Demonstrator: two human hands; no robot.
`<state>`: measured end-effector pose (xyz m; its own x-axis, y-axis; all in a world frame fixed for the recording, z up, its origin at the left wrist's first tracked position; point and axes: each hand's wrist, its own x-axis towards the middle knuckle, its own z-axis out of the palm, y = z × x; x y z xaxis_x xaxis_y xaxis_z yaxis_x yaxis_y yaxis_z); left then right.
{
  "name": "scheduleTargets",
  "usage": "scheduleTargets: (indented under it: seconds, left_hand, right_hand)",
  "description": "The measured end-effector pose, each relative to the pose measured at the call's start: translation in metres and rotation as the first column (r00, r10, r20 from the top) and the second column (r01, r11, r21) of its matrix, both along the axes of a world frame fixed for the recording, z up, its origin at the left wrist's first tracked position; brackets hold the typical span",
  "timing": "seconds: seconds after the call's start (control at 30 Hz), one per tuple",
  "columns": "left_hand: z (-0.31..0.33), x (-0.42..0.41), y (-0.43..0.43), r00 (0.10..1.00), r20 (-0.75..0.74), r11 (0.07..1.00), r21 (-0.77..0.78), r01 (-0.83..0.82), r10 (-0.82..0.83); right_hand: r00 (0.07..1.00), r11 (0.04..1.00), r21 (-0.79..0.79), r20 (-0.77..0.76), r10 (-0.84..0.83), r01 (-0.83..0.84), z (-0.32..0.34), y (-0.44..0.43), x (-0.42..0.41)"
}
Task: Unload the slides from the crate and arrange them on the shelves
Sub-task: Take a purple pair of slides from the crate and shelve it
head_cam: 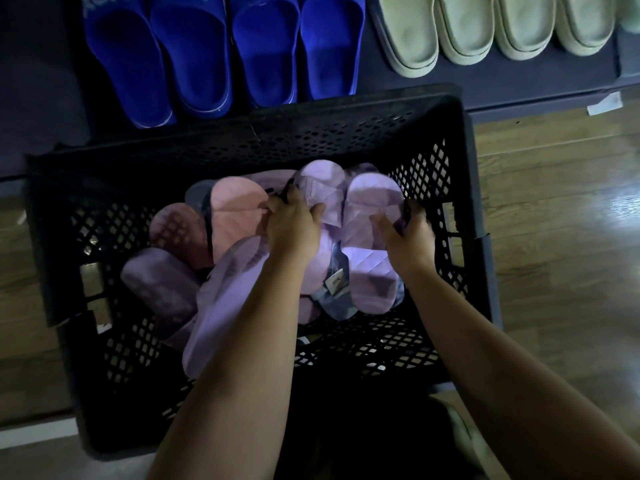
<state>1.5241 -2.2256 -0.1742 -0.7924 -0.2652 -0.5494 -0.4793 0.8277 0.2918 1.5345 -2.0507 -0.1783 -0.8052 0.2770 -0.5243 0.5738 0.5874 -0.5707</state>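
Observation:
A black perforated crate [460, 140] stands on the floor below me, holding several lilac, pink and mauve slides. Both of my hands are inside it. My left hand [294, 223] grips the strap of a lilac quilted slide [323, 181] near the crate's middle. My right hand [410, 237] clasps the right edge and strap of its twin lilac slide [370, 268], close to the crate's right wall. A pink slide [239, 206] lies just left of my left hand. Another lilac slide [221, 299] lies under my left forearm.
A dark shelf [519, 77] runs beyond the crate. Several blue slides [225, 53] stand on it at left and several pale green slides [485, 26] at right. Wooden floor [561, 209] lies to the right. A paper tag [337, 284] sits between the lilac slides.

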Motion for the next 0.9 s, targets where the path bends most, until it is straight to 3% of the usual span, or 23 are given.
scheduleTargets:
  seconds: [0.2, 0.43, 0.57, 0.9]
  left_hand:
    - [0.027, 0.01, -0.004, 0.985, -0.168, 0.995, 0.091, -0.033, 0.048]
    - [0.091, 0.032, -0.014, 0.927, -0.308, 0.937, 0.332, -0.105, 0.213]
    - [0.153, 0.037, -0.024, 0.892, -0.364, 0.918, 0.377, -0.124, 0.27]
    - [0.363, 0.043, -0.037, 0.846, -0.435, 0.901, 0.418, -0.113, 0.308]
  right_hand:
    - [0.995, 0.993, -0.081, -0.045, -0.088, 0.085, 0.021, 0.0, 0.002]
    - [0.979, 0.984, -0.121, -0.141, -0.146, 0.13, 0.092, 0.002, 0.007]
    - [0.944, 0.971, -0.133, -0.239, -0.228, 0.2, 0.149, -0.006, 0.005]
    - [0.914, 0.939, -0.252, -0.274, -0.3, 0.233, 0.364, -0.021, 0.001]
